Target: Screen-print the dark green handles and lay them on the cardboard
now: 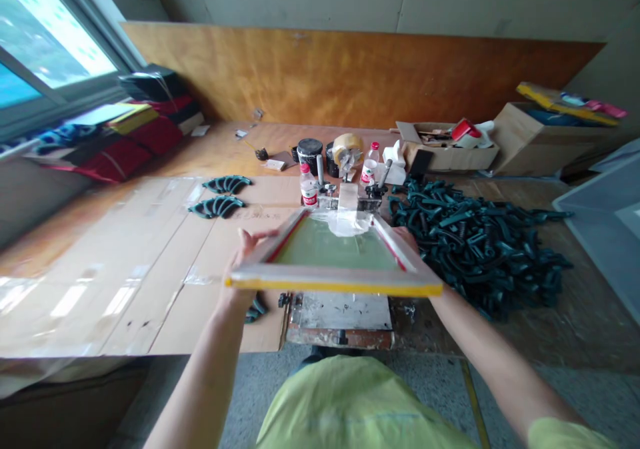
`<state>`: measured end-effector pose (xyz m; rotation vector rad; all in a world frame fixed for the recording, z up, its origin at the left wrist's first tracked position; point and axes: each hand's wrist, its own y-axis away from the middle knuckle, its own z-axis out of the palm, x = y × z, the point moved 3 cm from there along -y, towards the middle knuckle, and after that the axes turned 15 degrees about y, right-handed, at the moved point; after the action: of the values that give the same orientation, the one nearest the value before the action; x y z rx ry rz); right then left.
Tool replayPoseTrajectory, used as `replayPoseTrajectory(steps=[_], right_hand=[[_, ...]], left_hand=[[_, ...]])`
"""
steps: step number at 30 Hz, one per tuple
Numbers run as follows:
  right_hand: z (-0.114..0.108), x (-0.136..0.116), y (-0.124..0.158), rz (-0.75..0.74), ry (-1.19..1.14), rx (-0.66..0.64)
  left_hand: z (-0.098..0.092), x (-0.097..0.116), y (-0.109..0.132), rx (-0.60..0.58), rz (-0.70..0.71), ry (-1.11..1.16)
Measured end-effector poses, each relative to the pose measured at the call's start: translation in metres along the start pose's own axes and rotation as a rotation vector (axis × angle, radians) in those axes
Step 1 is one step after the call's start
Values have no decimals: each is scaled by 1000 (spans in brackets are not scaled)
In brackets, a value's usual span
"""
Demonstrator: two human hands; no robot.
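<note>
A wooden screen-printing frame (334, 277) with green mesh and a yellow-taped front edge is lifted at an angle, hinged at its far side to a metal clamp (345, 199). My left hand (245, 252) grips the frame's left rail, fingers curled over its top. My right hand (406, 237) holds the right rail, mostly hidden behind it. Under the frame lies a metal printing base (341, 312). A dark green curved part (256, 309) lies just left of the base.
A big heap of dark green plastic parts (480, 242) lies to the right. Two neat rows of them (220, 196) sit on cardboard at left. Bottles, a black tub (310, 152), tape roll (347, 148) and cardboard boxes (450, 146) stand behind.
</note>
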<state>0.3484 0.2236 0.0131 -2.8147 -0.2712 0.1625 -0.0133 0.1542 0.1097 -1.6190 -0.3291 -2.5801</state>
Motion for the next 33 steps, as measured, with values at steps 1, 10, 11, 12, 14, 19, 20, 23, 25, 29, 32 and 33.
replayPoseTrajectory(steps=[1,10,11,12,14,19,20,23,25,29,32,33], right_hand=[[-7,9,-5,43,6,34],[-24,-83,-91,-215,94,-55],[-20,-90,-92,-225,124,-130],[-16,-94,-91,-231,145,-199],[-8,-96,-80,-264,159,-279],[-12,-85,-27,-570,62,-243],[-16,-81,-19,-628,36,-245],[-26,-73,-15,-716,-19,-291],[-27,-73,-23,-687,-21,-307],[-16,-84,-23,-524,41,-136],[-8,-90,2,-558,20,-55],[-7,-89,10,-585,-4,-55]], left_hand=[[-13,-16,11,6,-103,-42],[-72,-133,26,87,-273,-276],[-76,-137,24,81,-269,-303],[-79,-140,22,77,-264,-326],[-83,-142,21,71,-257,-356],[-80,-138,25,89,-250,-340],[-78,-137,26,100,-249,-329],[-75,-135,27,129,-242,-312],[-73,-134,27,129,-238,-317],[-74,-133,26,103,-242,-318],[-75,-133,27,88,-253,-304],[-75,-133,27,86,-251,-299]])
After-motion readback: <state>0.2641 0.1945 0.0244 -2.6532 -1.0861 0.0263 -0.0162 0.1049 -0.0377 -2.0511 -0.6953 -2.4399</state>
